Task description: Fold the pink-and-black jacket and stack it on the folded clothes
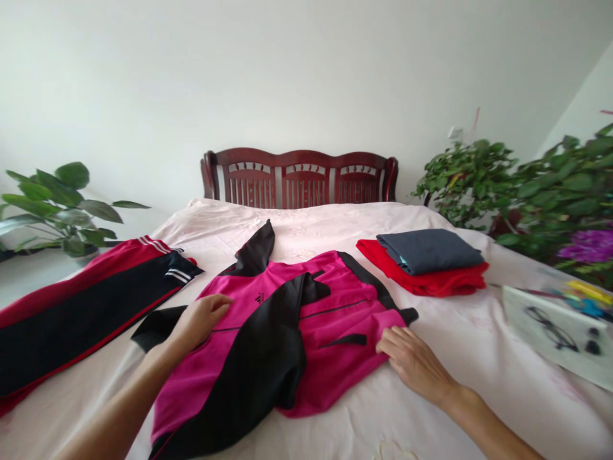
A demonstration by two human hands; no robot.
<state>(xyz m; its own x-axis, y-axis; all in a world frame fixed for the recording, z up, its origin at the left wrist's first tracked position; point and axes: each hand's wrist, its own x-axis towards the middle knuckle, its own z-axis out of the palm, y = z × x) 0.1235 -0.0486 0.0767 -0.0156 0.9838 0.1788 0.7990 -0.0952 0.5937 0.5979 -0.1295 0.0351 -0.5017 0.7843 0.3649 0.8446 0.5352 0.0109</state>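
A pink and black zip jacket [335,319] lies spread sideways on the bed, one black sleeve [258,358] folded across its front and another black sleeve [256,249] pointing toward the headboard. At the jacket's upper end, on the left, my left hand [204,319] is closed on the pink cloth with its fingers curled. My right hand [414,364] pinches the jacket's edge near the black hem band at the right. Both sets of fingertips are partly hidden in the fabric.
Left of the jacket lie folded red and black striped trousers [96,313]. A dark grey folded garment [431,249] rests on red folded cloth [445,284] at the right. Glasses [550,329] lie on a side surface. Plants [71,204] flank the bed; a wooden headboard [301,179] stands behind.
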